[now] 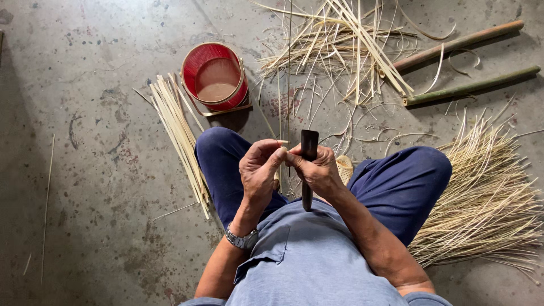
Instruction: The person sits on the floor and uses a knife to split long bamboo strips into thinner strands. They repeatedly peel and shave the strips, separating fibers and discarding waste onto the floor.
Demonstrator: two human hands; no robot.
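Carefully now — my right hand [322, 170] is clenched around the dark knife [308, 164], blade upright between my knees, while my left hand [259, 170] pinches the thin strip [289, 85] against it. I'd keep the strip straight along the edge, thumb close, and feed evenly — any twist would likely split it off-line.

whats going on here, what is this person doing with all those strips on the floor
A person sits on a concrete floor, seen from above. The right hand grips a dark blade tool upright, and the left hand pinches a thin bamboo strip against it. A red bucket stands ahead of the knees, with a bundle of flat strips beside it, loose splints and two bamboo poles beyond.
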